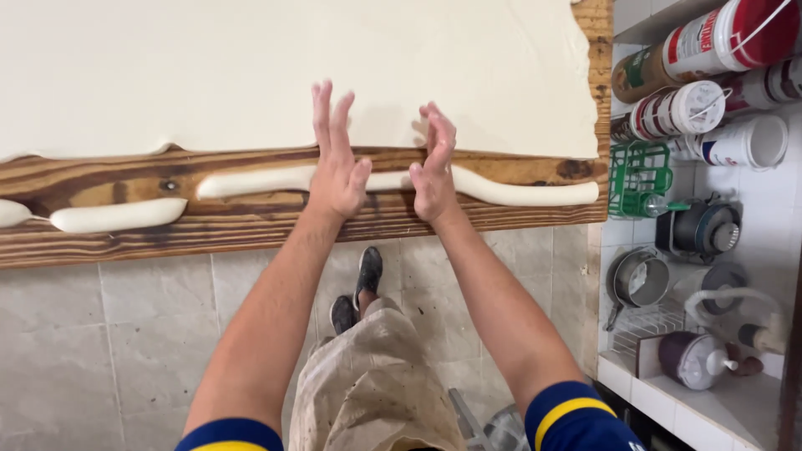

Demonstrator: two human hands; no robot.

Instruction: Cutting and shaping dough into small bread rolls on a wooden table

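Head view, looking down at a wooden table (251,230). A wide sheet of pale dough (251,67) covers most of the table top. Along the table's near edge lies a long rolled rope of dough (510,192); a shorter rope piece (117,217) lies further left on the same edge. The left hand (337,163) and right hand (434,163), fingers extended and palms down, rest on the long rope near its middle, just beside each other. Right of the table, a white tiled shelf (710,409) carries lidded tubs (710,42), a green basket (639,175) and a small metal pot (639,280).
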